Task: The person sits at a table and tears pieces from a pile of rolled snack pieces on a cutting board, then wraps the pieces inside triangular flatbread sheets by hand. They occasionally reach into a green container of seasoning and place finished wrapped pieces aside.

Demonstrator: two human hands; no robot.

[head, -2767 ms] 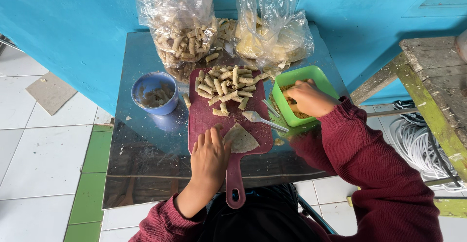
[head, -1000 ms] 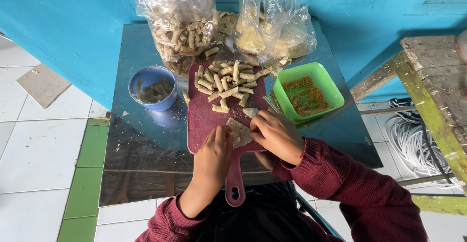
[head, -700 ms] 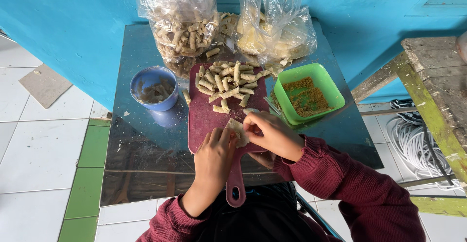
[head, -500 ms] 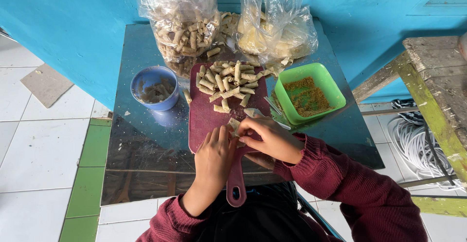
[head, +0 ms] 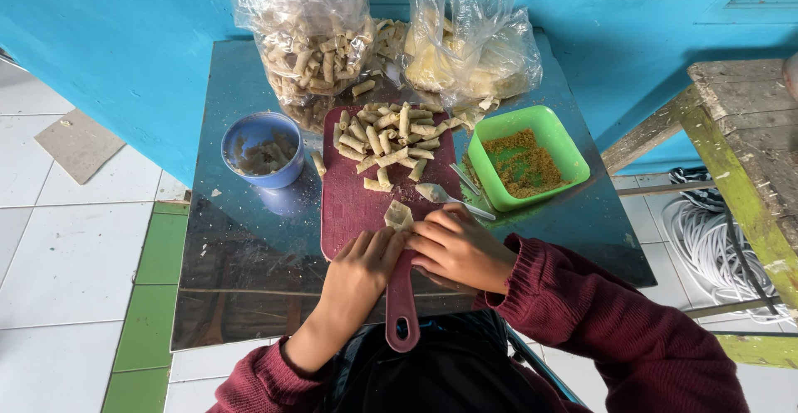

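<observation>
On the board [head: 353, 205], hands [head: 453, 247] half-hide a wrapper [head: 399, 213].

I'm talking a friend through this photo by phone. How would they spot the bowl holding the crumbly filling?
On the shiny metal table, look right of the maroon cutting board. The green square bowl sits there, above the right hand. Unlike the round blue cup on the left, it holds brown crumbs.
</observation>
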